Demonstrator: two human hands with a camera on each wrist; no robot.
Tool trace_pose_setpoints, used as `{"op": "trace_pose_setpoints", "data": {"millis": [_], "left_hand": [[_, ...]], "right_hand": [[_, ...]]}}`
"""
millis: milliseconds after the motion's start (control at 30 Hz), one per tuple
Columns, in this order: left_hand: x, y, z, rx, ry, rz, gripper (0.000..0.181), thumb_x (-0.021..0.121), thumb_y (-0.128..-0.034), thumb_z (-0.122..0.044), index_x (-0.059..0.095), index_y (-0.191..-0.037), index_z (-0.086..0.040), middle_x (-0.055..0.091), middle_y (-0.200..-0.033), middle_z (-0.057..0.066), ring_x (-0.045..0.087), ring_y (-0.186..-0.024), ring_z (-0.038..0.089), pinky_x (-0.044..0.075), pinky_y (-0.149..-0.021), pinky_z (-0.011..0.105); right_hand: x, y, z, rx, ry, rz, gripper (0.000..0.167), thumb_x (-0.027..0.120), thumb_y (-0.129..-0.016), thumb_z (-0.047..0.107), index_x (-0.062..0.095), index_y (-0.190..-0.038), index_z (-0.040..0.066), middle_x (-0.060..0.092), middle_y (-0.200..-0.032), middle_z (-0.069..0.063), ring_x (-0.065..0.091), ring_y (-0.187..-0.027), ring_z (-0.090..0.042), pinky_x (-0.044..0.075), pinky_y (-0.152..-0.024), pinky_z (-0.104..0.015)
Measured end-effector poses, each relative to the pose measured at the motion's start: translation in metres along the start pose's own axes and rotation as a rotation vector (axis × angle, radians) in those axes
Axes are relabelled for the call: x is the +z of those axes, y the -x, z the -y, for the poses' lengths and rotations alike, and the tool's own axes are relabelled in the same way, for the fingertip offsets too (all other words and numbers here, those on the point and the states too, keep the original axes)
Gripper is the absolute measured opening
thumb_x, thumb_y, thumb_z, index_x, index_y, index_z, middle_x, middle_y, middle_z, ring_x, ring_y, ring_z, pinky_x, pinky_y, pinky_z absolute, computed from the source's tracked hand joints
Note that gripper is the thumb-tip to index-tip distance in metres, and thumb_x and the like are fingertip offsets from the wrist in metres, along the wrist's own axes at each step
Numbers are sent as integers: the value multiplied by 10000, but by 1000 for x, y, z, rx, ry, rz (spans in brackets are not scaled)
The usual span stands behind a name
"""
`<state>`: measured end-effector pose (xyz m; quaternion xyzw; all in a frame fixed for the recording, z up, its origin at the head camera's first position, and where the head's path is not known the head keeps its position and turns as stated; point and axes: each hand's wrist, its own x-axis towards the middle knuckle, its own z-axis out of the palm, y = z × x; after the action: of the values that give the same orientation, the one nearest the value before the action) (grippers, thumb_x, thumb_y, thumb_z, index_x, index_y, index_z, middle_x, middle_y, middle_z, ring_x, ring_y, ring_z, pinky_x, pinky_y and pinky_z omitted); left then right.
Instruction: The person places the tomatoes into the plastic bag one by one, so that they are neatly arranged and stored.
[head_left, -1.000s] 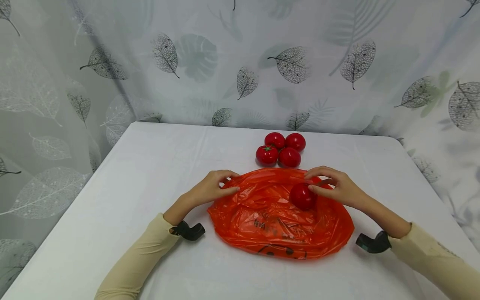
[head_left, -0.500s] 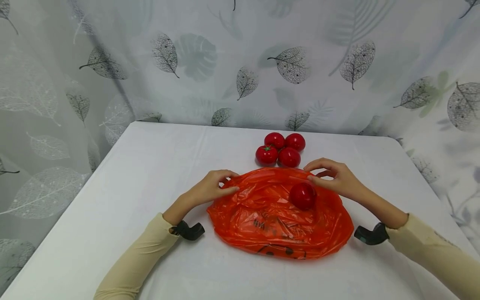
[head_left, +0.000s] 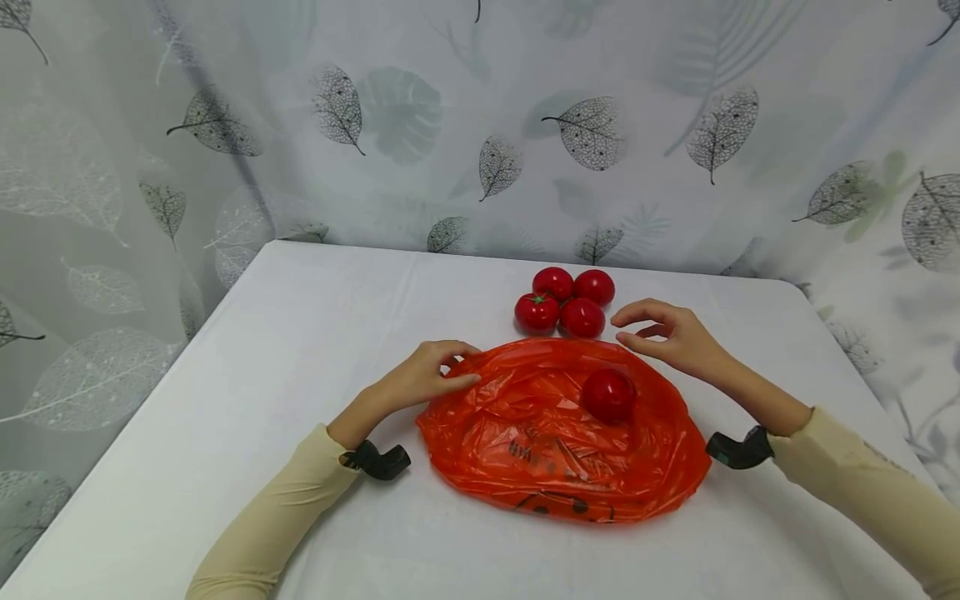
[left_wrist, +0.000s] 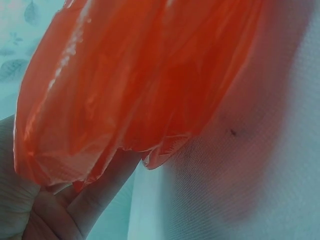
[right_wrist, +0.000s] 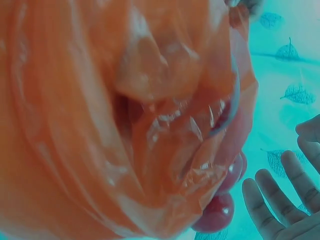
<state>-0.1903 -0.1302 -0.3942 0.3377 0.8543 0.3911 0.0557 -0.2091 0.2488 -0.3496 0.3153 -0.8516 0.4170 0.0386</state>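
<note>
Orange-red plastic bag (head_left: 517, 475), count one, lying with its mouth spread on a white-covered table (head_left: 315, 333) in front of the person. Inside the mouth, right of its middle: one red tomato (head_left: 609, 395), glossy, untouched by either hand. Left hand (head_left: 423, 375) grips the bag's rim at the far left corner, film caught between thumb and fingers. Right hand (head_left: 675, 337) is released, thumb and fingers parted, just beyond the bag's far right edge; the right wrist view shows its fingers spread.

Four more tomatoes behind the bag, bunched two by two: front left (head_left: 537, 313), with a green calyx on top; front right (head_left: 582, 318); rear left (head_left: 552, 284); rear right (head_left: 595, 287). Total, five.

Writing: dark lettering (head_left: 555, 458) on the bag's near side, creased, not legible with certainty. Below it, part of a printed line drawing (head_left: 558, 504) with two dark dots.

In the way: the bag's far rim, between the tomato inside and the four outside; in the right wrist view, film partly covers the tomatoes.

Around: two beige sleeves (head_left: 266, 512), two black wrist mounts (head_left: 381, 462), leaf-printed curtain (head_left: 450, 108) behind the table.
</note>
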Motion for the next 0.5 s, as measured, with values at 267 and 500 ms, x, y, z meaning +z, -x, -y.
{"op": "trace_pose_setpoints", "data": {"millis": [267,500], "left_hand": [[-3,0,0,-13,7,2,352,700,-902,-150,636,-1214,0,674,-1137,123,630,-907,227,555,-735,249],[-2,0,-1,-22,5,18,357,698,-905,-162,638,-1221,-6,673,-1140,114,618,-912,217,541,-742,231]], "right_hand": [[-10,-11,-11,43,24,-7,290,692,-856,-43,659,-1140,3,678,-1068,-5,601,-974,27,510,-764,-129],[-18,-24,-21,83,26,-26,296,700,-858,-27,651,-1149,-15,665,-1089,-180,605,-962,38,507,-742,-112]]}}
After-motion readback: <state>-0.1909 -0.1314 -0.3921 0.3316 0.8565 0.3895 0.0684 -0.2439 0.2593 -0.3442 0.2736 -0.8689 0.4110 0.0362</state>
